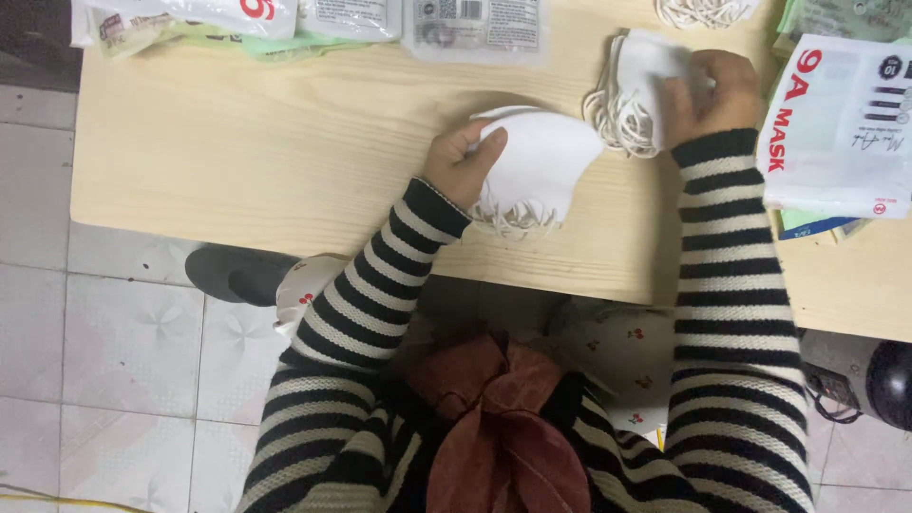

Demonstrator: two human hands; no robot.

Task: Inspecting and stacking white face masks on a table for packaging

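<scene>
My left hand [458,161] grips a stack of white face masks [532,166] by its left edge, and their ear loops hang down toward the table's near edge. My right hand [712,90] is closed on a second bundle of white masks [632,85], whose elastic loops bunch up on the left side. Both bundles rest on the light wooden table [266,152]. Black and white striped sleeves cover both arms.
Clear plastic mask packets [475,28] lie along the far edge. A stack of white printed packets [841,128] sits at the right. More loose loops [703,11] lie at the top. A dark slipper [233,271] is on the tiled floor.
</scene>
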